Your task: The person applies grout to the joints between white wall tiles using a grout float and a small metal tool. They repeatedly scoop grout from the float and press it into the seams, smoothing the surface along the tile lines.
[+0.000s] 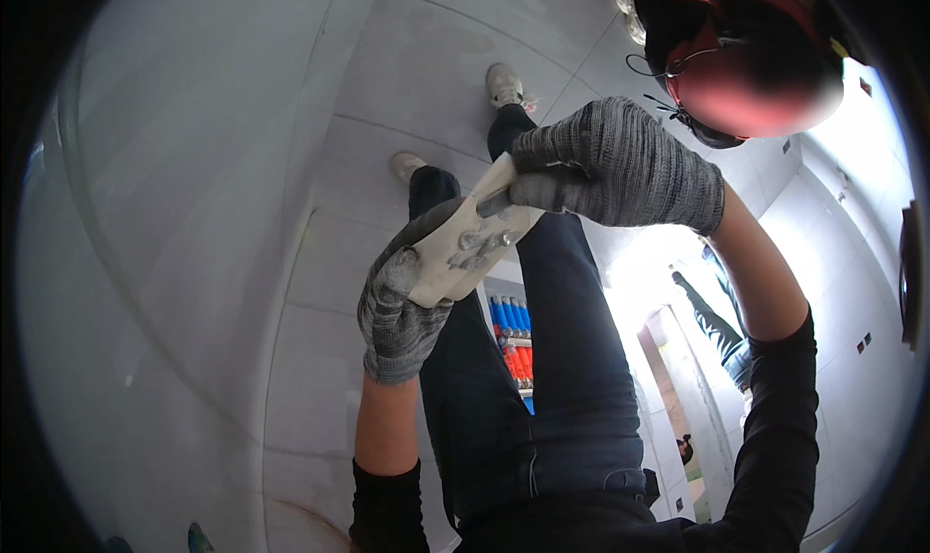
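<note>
Left hand (395, 306): I see a stripy gray glove (407, 345), its grip closed on the low end of a pale piece (438, 270).
Pale piece: up in the air, tilted between both hands, with shiny gray blobs (472, 261).
Blue tubes (508, 313): in a row, seen between dark legs (576, 345).
Right hand (620, 166): grip pinching the top end.

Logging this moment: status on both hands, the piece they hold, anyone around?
Left hand gripping cream piece, lower end; right hand pinching upper end. Grey blobs on its face. Another person, upper right.
</note>
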The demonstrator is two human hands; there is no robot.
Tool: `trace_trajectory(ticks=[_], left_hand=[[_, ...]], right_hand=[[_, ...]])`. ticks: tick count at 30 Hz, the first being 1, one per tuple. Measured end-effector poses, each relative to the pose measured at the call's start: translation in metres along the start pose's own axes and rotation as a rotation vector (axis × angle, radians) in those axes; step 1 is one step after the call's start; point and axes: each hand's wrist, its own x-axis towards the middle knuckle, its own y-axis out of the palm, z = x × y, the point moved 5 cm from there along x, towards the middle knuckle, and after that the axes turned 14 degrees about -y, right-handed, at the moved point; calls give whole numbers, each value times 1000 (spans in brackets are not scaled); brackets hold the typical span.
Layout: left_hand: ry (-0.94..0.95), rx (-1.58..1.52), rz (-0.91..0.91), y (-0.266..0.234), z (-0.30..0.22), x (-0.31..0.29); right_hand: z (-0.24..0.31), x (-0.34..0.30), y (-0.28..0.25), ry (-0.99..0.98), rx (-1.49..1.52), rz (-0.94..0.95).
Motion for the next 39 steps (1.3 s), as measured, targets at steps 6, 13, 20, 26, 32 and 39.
trace_trajectory(ticks=[6, 13, 20, 26, 32, 39], left_hand=[[8, -10, 30, -2, -3, -5], [-34, -2, -47, -2, -1, -2], [2, -100, -65, -6, 2, -10], [57, -100, -82, -14, 3, -17], [132, 40, -65, -2, 5, -19], [38, -102, -142, -17, 14, -15]], right_hand=[[-16, 3, -14, 183, 169, -252], [28, 6, 11, -210, -159, -118], [21, 11, 16, -173, -200, -172], [19, 11, 31, -96, -101, -186], [4, 3, 17, 52, -277, -358], [34, 9, 29, -238, -444, -247]])
